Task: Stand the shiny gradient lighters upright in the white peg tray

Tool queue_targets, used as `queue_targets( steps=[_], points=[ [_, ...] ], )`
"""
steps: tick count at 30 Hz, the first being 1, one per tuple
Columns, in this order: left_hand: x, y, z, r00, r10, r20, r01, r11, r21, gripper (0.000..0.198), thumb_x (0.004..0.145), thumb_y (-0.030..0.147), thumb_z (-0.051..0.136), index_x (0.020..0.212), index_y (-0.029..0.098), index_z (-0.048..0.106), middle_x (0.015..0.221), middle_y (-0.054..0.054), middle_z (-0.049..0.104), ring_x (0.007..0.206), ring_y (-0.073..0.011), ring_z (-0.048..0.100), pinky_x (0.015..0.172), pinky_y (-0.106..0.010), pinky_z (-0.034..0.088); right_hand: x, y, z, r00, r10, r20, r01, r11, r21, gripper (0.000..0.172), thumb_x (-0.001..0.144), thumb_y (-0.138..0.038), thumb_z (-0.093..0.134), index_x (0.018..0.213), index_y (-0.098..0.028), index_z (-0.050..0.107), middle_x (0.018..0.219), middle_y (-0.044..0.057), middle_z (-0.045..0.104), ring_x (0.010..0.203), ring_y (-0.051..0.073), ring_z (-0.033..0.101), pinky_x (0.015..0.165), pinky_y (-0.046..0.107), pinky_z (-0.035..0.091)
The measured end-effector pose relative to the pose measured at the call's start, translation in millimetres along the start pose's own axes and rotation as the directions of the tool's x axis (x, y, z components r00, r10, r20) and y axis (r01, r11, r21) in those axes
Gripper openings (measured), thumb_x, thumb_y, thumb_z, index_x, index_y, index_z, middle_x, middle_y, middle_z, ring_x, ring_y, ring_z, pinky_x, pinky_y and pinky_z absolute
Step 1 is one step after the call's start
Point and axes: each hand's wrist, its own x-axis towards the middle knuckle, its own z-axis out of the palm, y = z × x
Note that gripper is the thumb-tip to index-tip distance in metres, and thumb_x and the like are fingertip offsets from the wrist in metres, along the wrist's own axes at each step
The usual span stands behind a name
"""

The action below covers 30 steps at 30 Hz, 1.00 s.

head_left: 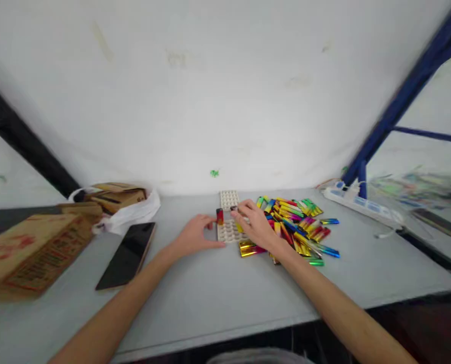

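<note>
A pale tray with rows of holes [229, 234] lies on the table before me. One shiny red-and-gold piece with a dark top [220, 216] stands upright at its back left corner. My left hand [195, 235] is at the tray's left side, thumb and fingers spread apart, the thumb at the front left corner and the fingertips near the red piece. My right hand [253, 221] is over the tray's right half, fingers pinched on a shiny yellow piece [239, 227], partly hidden by the fingers. A heap of shiny multicoloured slim pieces [297, 225] lies right of the tray.
A second pale holed tray [229, 197] lies behind, near the wall. To the left are a black phone-like slab [129, 255], a cardboard box [32, 250], and a white plastic bag [134, 212] by more cardboard. A white power strip [362, 205] runs along the right beside a blue metal post [392, 111].
</note>
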Motion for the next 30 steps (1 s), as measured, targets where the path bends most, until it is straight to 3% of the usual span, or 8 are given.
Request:
queue_targets(
  steps=[3, 6, 13, 17, 20, 24, 30],
  points=[
    [-1, 1, -0.5, 1.0, 0.014, -0.004, -0.014, 1.0, 0.001, 0.082, 0.066, 0.08, 0.083, 0.12, 0.018, 0.074, 0.1, -0.007, 0.071, 0.095, -0.0299, 0.066, 0.087, -0.039, 0.051, 0, -1, 5, 0.988, 0.107, 0.108, -0.105, 0.994, -0.025, 0.042, 0.113, -0.046, 0.048, 0.082, -0.021, 0.062, 0.077, 0.003, 0.064, 0.075, 0.018, 0.058, 0.073, 0.028, 0.04],
    [-1, 2, -1.0, 1.0, 0.022, -0.005, -0.022, 1.0, 0.011, 0.081, 0.067, 0.08, 0.083, 0.12, 0.018, 0.075, 0.1, -0.007, 0.071, 0.094, -0.0295, 0.066, 0.088, -0.039, 0.05, 1, -1, 10, 0.971, 0.176, 0.164, -0.172, 0.984, -0.04, 0.036, 0.112, -0.04, 0.055, 0.082, -0.021, 0.06, 0.072, 0.001, 0.066, 0.069, 0.017, 0.059, 0.069, 0.027, 0.038],
    [1, 2, 1.0, 0.999, 0.033, -0.008, -0.033, 0.999, 0.022, 0.077, 0.068, 0.077, 0.084, 0.119, 0.019, 0.075, 0.1, -0.006, 0.071, 0.094, -0.0287, 0.066, 0.087, -0.038, 0.05, 2, 3, 19, 0.949, 0.151, 0.276, -0.118, 0.984, -0.131, 0.027, 0.112, -0.035, 0.055, 0.094, -0.018, 0.065, 0.088, 0.007, 0.074, 0.079, 0.019, 0.067, 0.072, 0.028, 0.042],
    [1, 2, 1.5, 0.999, 0.051, -0.019, -0.051, 0.998, 0.021, 0.071, 0.069, 0.076, 0.084, 0.111, 0.02, 0.074, 0.099, -0.006, 0.072, 0.095, -0.029, 0.066, 0.089, -0.039, 0.05, 3, 0, 23, 0.939, 0.067, 0.337, 0.007, 0.977, -0.213, 0.023, 0.113, -0.034, 0.053, 0.112, -0.016, 0.066, 0.106, 0.013, 0.075, 0.096, 0.023, 0.071, 0.083, 0.03, 0.048],
    [1, 3, 0.3, 0.999, 0.05, -0.017, -0.05, 0.999, 0.015, 0.069, 0.068, 0.077, 0.084, 0.107, 0.021, 0.073, 0.098, -0.006, 0.071, 0.094, -0.0289, 0.066, 0.089, -0.039, 0.05, 6, -5, 22, 0.933, 0.079, 0.352, 0.049, 0.939, -0.341, 0.027, 0.112, -0.039, 0.053, 0.12, -0.016, 0.066, 0.114, 0.016, 0.074, 0.103, 0.026, 0.071, 0.089, 0.034, 0.049],
    [0, 5, -0.6, 0.999, 0.034, -0.019, -0.034, 0.999, 0.015, 0.067, 0.067, 0.077, 0.083, 0.101, 0.02, 0.073, 0.098, -0.006, 0.071, 0.093, -0.029, 0.066, 0.087, -0.039, 0.051, 8, -11, 0, 0.913, 0.146, 0.381, -0.014, 0.944, -0.329, 0.027, 0.111, -0.041, 0.056, 0.115, -0.016, 0.068, 0.105, 0.013, 0.076, 0.095, 0.025, 0.071, 0.087, 0.034, 0.049],
    [0, 8, -0.8, 0.999, 0.03, -0.032, -0.03, 0.999, 0.012, 0.065, 0.065, 0.076, 0.084, 0.099, 0.021, 0.074, 0.097, -0.006, 0.072, 0.093, -0.0286, 0.067, 0.084, -0.037, 0.051, -17, -14, -69, 0.833, 0.08, 0.547, -0.023, 0.994, -0.11, 0.018, 0.106, -0.035, 0.067, 0.098, -0.02, 0.072, 0.099, 0.005, 0.073, 0.097, 0.022, 0.069, 0.09, 0.032, 0.05]
  ],
)
